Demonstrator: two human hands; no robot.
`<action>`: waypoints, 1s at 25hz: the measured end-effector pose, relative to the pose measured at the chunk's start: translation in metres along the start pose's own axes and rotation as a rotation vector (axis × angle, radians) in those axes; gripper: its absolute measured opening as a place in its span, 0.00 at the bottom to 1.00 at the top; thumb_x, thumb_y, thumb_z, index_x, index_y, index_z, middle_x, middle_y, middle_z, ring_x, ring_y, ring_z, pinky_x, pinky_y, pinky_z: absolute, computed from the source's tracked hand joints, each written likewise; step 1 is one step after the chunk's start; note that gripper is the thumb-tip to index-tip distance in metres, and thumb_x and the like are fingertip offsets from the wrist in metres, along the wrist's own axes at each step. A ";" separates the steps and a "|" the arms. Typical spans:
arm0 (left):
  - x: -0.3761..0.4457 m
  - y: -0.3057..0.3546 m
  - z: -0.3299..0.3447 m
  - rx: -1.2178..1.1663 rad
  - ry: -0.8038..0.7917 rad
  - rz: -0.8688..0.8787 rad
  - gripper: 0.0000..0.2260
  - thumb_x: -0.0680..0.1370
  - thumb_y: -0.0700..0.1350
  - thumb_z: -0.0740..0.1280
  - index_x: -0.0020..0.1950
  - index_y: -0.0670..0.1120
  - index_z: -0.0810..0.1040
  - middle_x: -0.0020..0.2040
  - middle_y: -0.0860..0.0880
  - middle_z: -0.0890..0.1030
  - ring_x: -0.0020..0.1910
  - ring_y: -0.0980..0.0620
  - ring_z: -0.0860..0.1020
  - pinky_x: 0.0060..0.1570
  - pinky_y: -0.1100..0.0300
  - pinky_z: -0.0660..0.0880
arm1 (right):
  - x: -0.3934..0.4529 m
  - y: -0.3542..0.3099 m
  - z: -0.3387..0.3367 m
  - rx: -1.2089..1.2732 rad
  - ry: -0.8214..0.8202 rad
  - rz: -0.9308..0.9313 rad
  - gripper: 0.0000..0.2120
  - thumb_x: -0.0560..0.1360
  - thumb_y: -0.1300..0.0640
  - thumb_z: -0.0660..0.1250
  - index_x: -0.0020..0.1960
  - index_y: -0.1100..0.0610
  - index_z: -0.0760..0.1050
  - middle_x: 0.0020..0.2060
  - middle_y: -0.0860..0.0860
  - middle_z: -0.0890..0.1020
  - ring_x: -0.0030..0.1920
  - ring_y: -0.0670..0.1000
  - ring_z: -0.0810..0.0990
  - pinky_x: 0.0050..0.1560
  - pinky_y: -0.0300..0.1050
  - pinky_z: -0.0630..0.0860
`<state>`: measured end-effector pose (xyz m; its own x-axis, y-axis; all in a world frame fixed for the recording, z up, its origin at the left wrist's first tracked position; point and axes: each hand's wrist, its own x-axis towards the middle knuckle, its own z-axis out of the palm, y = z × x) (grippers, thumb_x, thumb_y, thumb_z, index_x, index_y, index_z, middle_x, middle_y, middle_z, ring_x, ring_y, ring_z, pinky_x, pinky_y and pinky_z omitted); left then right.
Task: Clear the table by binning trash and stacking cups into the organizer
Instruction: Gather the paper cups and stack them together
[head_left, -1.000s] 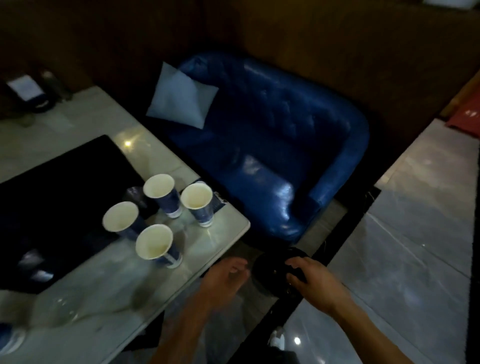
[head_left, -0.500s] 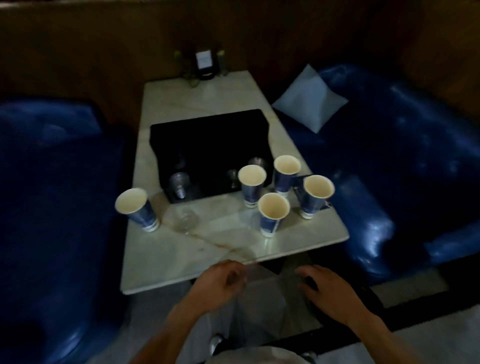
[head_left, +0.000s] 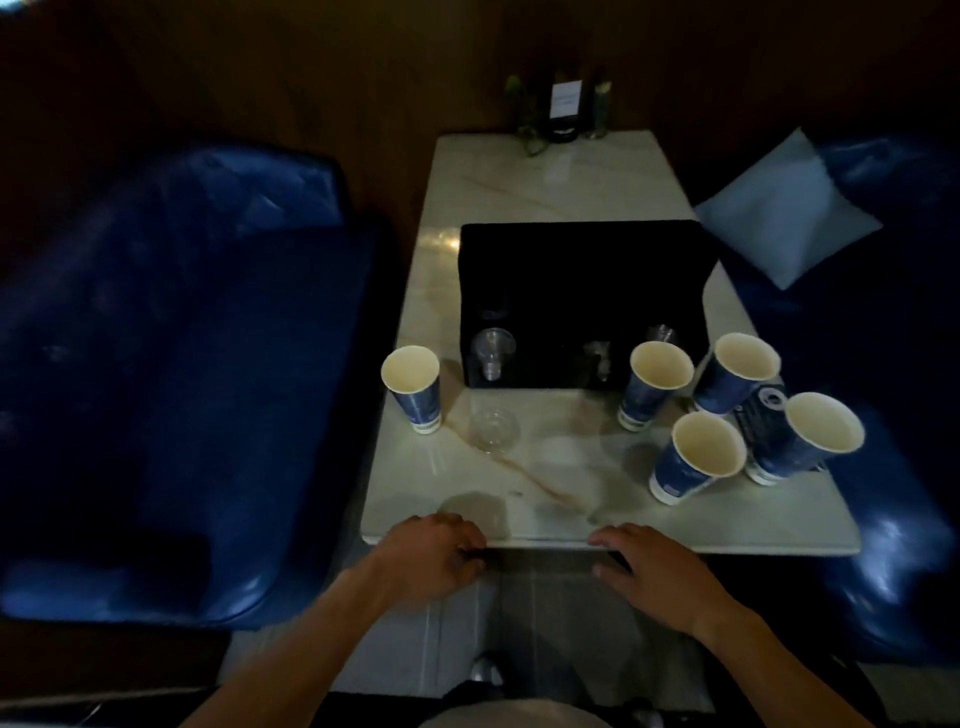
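Several blue paper cups stand on the marble table: one at the left, the others grouped at the right, such as the nearest and the rightmost. A clear plastic cup stands before the black organizer, which holds clear cups. A dark can lies among the right cups. My left hand and my right hand hover at the table's near edge, both holding nothing, fingers loosely curled.
Blue sofas flank the table on the left and right; a pale cushion lies on the right one. A menu stand with bottles sits at the table's far end against the wooden wall.
The view has swung left from the right sofa and floor to face the table squarely. Both hands have come up from a dark object near the floor to the table's near edge.
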<state>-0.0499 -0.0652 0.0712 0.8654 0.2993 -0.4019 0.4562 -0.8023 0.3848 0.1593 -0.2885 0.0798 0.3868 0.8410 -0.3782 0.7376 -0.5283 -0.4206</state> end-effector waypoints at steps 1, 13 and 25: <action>0.003 -0.006 -0.002 0.061 0.000 0.007 0.18 0.76 0.60 0.60 0.63 0.57 0.74 0.62 0.53 0.78 0.59 0.50 0.77 0.60 0.56 0.72 | 0.004 -0.002 -0.001 0.003 0.039 -0.003 0.17 0.78 0.43 0.61 0.66 0.41 0.70 0.63 0.42 0.75 0.62 0.45 0.73 0.60 0.41 0.71; 0.082 -0.042 -0.086 0.303 0.682 0.072 0.21 0.74 0.59 0.61 0.63 0.50 0.75 0.62 0.46 0.78 0.62 0.41 0.76 0.59 0.44 0.72 | 0.050 0.062 -0.081 -0.194 0.686 -0.046 0.25 0.68 0.47 0.75 0.62 0.55 0.75 0.60 0.54 0.77 0.61 0.59 0.74 0.58 0.56 0.72; 0.133 -0.079 -0.122 0.131 0.251 -0.360 0.42 0.70 0.61 0.71 0.76 0.63 0.49 0.79 0.50 0.52 0.75 0.38 0.52 0.67 0.34 0.62 | 0.059 0.112 -0.087 -0.075 0.316 0.120 0.40 0.65 0.36 0.70 0.73 0.43 0.61 0.73 0.50 0.63 0.71 0.59 0.65 0.61 0.58 0.74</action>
<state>0.0548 0.1012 0.0890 0.6874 0.6738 -0.2711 0.7209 -0.6782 0.1423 0.3132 -0.2877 0.0821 0.6168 0.7742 -0.1418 0.7107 -0.6252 -0.3225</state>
